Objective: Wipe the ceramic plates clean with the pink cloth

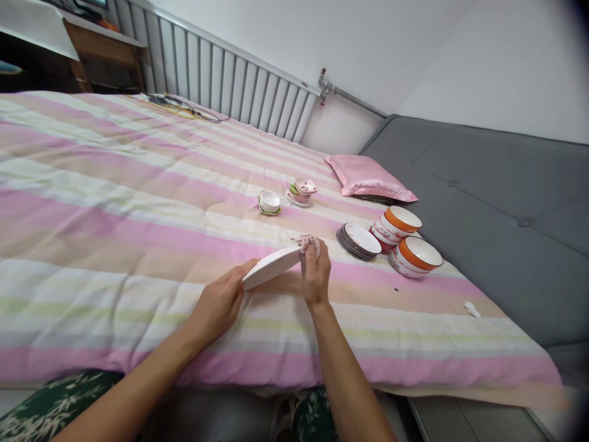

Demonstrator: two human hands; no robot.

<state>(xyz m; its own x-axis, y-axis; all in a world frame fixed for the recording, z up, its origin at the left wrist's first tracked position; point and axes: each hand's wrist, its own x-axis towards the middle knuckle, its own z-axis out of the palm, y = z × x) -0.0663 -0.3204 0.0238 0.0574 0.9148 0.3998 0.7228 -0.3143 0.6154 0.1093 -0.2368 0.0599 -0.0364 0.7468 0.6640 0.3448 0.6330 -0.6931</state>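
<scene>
Above the front part of the bed, a white plate [273, 268] is held tilted, nearly edge-on to me. My left hand [224, 299] is closed on its left edge, with the thumb hidden from view. At the plate's right end, my right hand [316, 273] is closed around a pale, pinkish bunched cloth [307, 241], pressed against the rim. Just right of that hand stands a stack of dark-rimmed plates [361, 239]. Beyond the held plate sit small stacked white bowls [269, 201] on a green-edged dish and a patterned square bowl [305, 186] on other small dishes.
Orange-banded bowls [418, 256] stand in stacks at the right. A pink pillow [370, 177] lies behind them by the grey headboard [497, 202]. Cables [184, 109] lie at the bed's far side. A small white object [472, 309] rests at the right on the striped bedspread [151, 288].
</scene>
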